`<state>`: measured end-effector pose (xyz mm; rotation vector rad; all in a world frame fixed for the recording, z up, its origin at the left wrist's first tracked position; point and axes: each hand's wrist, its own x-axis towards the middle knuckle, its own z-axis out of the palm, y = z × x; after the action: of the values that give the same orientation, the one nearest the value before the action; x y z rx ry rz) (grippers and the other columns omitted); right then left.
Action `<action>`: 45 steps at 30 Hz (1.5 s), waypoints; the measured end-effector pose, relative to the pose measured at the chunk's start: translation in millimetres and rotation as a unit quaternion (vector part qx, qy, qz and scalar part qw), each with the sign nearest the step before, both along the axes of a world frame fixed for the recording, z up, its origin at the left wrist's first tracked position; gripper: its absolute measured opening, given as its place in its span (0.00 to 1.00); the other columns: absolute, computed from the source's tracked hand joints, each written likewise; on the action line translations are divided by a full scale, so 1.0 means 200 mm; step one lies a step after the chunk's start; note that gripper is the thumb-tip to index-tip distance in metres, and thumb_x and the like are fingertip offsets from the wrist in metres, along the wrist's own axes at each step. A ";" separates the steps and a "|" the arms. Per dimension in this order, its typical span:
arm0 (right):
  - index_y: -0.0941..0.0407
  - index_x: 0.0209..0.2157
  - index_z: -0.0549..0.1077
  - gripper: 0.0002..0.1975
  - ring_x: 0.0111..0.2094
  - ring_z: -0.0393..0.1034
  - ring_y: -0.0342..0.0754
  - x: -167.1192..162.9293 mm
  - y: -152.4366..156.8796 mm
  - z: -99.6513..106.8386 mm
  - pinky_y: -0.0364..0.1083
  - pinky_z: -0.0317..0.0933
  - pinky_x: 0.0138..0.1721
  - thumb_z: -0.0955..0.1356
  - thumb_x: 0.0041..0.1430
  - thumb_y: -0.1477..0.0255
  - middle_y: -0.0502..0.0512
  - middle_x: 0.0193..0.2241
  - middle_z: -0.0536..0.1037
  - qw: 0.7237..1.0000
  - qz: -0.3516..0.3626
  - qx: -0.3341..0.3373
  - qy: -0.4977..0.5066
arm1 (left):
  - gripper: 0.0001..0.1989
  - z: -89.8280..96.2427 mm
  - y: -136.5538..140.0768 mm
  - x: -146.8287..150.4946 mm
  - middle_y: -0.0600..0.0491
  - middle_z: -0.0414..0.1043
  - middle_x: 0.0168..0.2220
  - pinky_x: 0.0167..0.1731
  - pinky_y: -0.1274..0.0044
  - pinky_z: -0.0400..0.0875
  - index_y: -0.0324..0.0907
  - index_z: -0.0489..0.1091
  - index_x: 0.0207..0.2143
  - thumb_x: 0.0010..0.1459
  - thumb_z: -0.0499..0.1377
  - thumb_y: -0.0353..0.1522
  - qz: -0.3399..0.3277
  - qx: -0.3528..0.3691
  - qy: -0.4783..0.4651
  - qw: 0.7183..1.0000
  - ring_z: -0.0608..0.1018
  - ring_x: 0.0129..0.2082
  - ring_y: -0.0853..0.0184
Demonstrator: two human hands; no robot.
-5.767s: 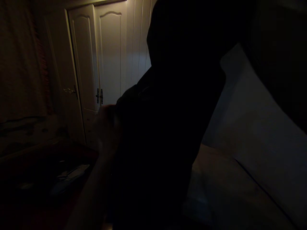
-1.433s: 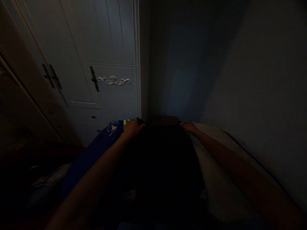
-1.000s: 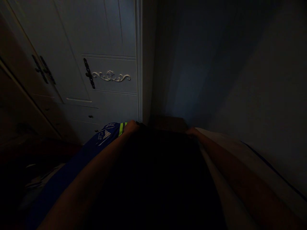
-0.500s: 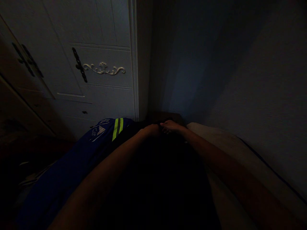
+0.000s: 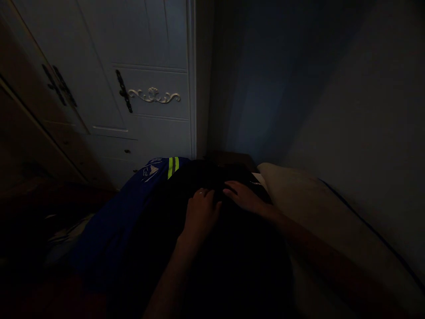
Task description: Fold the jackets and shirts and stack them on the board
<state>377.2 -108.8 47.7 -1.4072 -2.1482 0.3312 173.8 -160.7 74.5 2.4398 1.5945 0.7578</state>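
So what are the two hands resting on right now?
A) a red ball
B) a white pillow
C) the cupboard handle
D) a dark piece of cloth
D: the left hand and the right hand both lie flat, side by side, on the dark cloth, which is spread over a blue garment with yellow-green stripes; the cupboard stands farther back, untouched.

No words, numbers or brand names can be read in this dim scene. A blue fabric garment with yellow-green stripes (image 5: 133, 208) carries a white printed logo near its far end, but the marks are too small and dark to make out as letters.
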 end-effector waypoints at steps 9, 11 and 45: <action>0.52 0.51 0.74 0.16 0.55 0.68 0.52 -0.19 -0.54 0.11 0.55 0.60 0.58 0.64 0.65 0.62 0.58 0.52 0.75 0.987 0.034 0.060 0.144 | 0.10 -0.50 -0.86 -0.31 0.51 0.76 0.37 0.42 0.68 0.73 0.50 0.73 0.39 0.62 0.51 0.33 0.106 -0.003 -0.293 0.950 0.77 0.41 0.61; 0.53 0.49 0.75 0.15 0.47 0.73 0.50 -0.23 -0.73 0.10 0.51 0.65 0.51 0.65 0.65 0.62 0.57 0.44 0.79 0.978 0.032 -0.024 0.203 | 0.11 -0.56 -0.96 -0.35 0.51 0.76 0.33 0.38 0.69 0.73 0.49 0.72 0.34 0.61 0.50 0.38 0.175 -0.129 -0.303 0.928 0.78 0.37 0.60; 0.54 0.32 0.74 0.09 0.44 0.74 0.48 -0.67 -1.53 -0.85 0.52 0.66 0.51 0.74 0.53 0.65 0.51 0.37 0.80 0.333 -0.162 -0.359 0.857 | 0.23 -0.61 -1.05 -0.35 0.49 0.78 0.43 0.37 0.74 0.76 0.43 0.73 0.45 0.45 0.70 0.32 0.243 -0.297 -0.760 0.525 0.81 0.39 0.62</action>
<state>242.9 -415.2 -122.6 -0.6836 0.2230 1.6906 104.8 -370.6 -47.4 0.1985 1.1494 1.3929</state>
